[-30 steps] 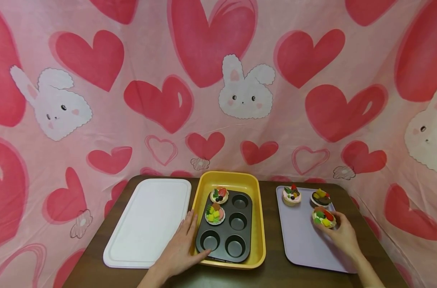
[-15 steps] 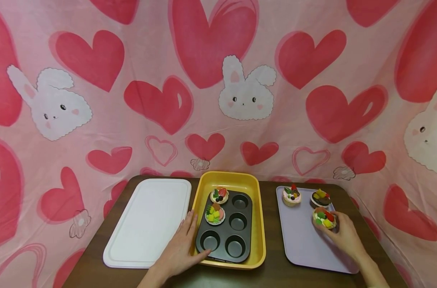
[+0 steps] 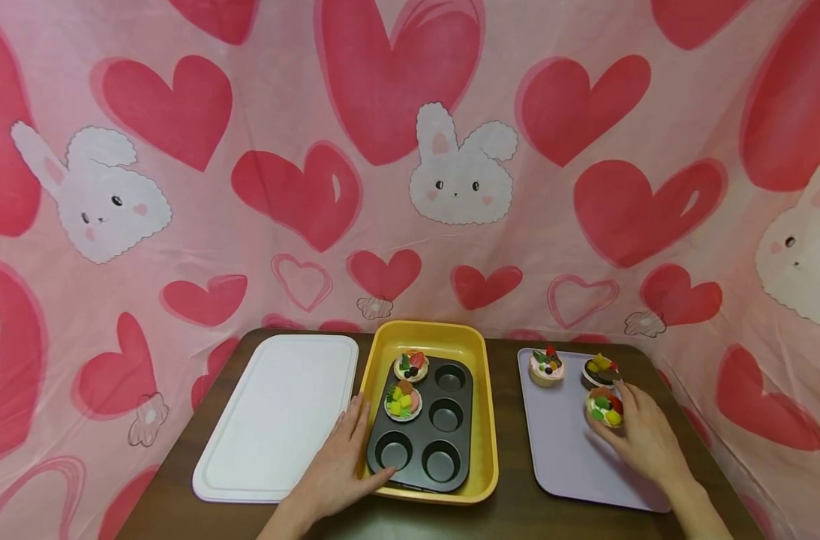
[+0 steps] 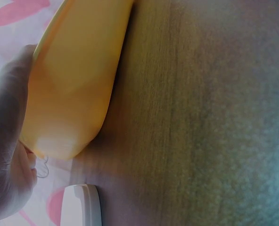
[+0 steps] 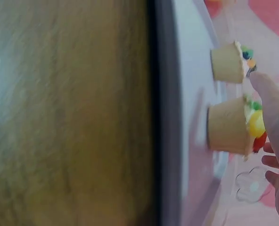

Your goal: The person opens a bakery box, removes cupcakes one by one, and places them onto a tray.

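Presently, the right hand (image 3: 646, 435) is around the strawberry-topped cupcake (image 3: 602, 405), thumb on its near side and fingers on its far right; the digits are spread and not clenched (the right wrist view shows the cup wall uncovered, though any light contact at the toppings cannot be told). That cupcake stands upright on the right part of the lilac tray (image 3: 565, 442). Just behind it, close to the fingertips, sits the chocolate cupcake (image 3: 599, 371); the pink-topped cupcake (image 3: 548, 369) stands near the tray's far left corner. The left hand (image 3: 335, 466) rests on the left rim of the yellow basin (image 3: 443, 341), fingers extended and unclenched, thumb reaching over the near left corner. Inside the basin lies the dark muffin pan (image 3: 416, 441), bearing the berry cupcake (image 3: 411, 367) in its far left well and the green-and-yellow cupcake (image 3: 403, 402) in its middle left well. Left of the basin lies the white board (image 3: 281, 420), flat upon the brown table (image 3: 514, 450). Behind everything hangs the pink backdrop (image 3: 288, 90), printed with red hearts and white rabbit heads.
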Motion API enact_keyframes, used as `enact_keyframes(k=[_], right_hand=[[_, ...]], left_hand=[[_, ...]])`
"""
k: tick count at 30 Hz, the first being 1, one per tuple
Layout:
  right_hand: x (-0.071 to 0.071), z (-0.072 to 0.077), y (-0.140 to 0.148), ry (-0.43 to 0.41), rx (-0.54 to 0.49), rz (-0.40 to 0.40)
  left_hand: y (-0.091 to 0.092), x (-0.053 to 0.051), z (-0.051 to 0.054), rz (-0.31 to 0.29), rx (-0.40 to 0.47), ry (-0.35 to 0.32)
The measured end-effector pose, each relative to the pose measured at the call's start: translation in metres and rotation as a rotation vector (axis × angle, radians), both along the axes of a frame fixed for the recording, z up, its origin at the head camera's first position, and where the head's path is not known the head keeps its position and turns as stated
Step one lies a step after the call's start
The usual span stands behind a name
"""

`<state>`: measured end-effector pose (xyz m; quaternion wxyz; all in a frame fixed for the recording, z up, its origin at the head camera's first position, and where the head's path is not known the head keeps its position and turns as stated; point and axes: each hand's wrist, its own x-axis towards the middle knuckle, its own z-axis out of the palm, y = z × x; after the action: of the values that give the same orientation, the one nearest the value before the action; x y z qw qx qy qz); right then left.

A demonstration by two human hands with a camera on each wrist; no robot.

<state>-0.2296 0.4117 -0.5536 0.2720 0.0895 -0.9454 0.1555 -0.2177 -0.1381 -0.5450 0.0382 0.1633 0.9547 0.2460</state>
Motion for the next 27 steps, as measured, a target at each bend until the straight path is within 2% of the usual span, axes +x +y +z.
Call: enact_keyframes(k=[7,15,27], right_hand=[[-0.009,0.017,-0.023,-0.013,0.011,0.066],[-0.025,0.027,-0.05,-0.016,0.083,0.151],[-0.048,0.042,-0.096,-0.079,0.11,0.27]], left_hand=[[-0.001,0.0,-0.002,-0.002,0.005,0.009],[-0.001,0.0,-0.003,-0.001,-0.002,0.002],[-0.001,0.0,-0.001,-0.008,-0.016,0.015]])
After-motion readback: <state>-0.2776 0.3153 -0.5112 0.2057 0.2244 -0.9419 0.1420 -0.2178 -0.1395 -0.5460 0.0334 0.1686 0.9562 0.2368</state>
